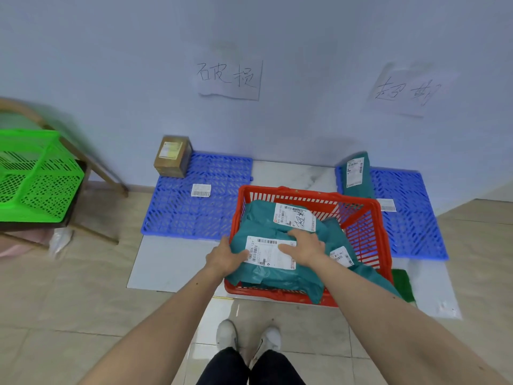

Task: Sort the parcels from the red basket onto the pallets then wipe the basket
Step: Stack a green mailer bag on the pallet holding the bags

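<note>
A red basket [361,218] stands on the floor between two blue pallets and holds several teal bagged parcels. The top teal parcel [266,273] carries a white label; my left hand [226,258] grips its left edge and my right hand [305,245] presses on its label from the right. Behind it lies a second teal parcel [261,215] with a handwritten label. The left pallet [194,207] bears a brown cardboard box [172,157] and a loose label. On the right pallet [410,218], a teal parcel [356,176] leans against the wall.
A green basket [33,176] sits on a wooden stand at the left. Two handwritten paper signs [230,79] hang on the wall above the pallets. A green cloth [404,283] lies right of the red basket. My feet [247,337] stand just before the basket.
</note>
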`<state>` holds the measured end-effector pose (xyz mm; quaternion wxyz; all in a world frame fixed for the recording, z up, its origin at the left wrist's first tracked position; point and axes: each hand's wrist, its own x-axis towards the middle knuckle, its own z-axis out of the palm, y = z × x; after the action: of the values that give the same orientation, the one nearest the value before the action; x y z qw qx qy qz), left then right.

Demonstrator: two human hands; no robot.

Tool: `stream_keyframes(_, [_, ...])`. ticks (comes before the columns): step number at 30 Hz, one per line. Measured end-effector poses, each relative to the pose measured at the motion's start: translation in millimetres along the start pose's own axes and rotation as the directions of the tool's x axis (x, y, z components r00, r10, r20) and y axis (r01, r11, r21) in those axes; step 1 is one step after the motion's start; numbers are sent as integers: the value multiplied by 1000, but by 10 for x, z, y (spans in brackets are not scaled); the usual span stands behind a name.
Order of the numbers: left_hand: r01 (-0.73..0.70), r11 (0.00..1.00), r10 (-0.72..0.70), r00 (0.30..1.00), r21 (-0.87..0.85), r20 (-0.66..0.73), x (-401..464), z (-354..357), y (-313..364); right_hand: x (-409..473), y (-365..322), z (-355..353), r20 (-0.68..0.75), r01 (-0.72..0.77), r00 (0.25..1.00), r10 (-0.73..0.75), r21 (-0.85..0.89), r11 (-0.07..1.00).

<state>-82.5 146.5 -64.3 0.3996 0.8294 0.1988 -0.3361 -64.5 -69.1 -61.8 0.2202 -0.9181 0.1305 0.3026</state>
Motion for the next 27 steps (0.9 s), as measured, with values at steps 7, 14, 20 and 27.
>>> stream_keyframes(7, [16,997,-15,1000,-72,10,78,50,-56,-2,68,41,-72,-18,997,25,97,995])
stream_keyframes(14, [-49,986,47,999,-161,-15,36,-3,140,19,124,-113,-60,43,998,-29,254,966])
stream_keyframes(20, [-145,979,113,970,-142,-216,35,-35,375,3,102,-364,-170,42,985,40,454,890])
stream_keyframes(27, [-172,837,189,982,-519,-20,-138,124,593,-102,-12,-395,-211,34,965,155,688,725])
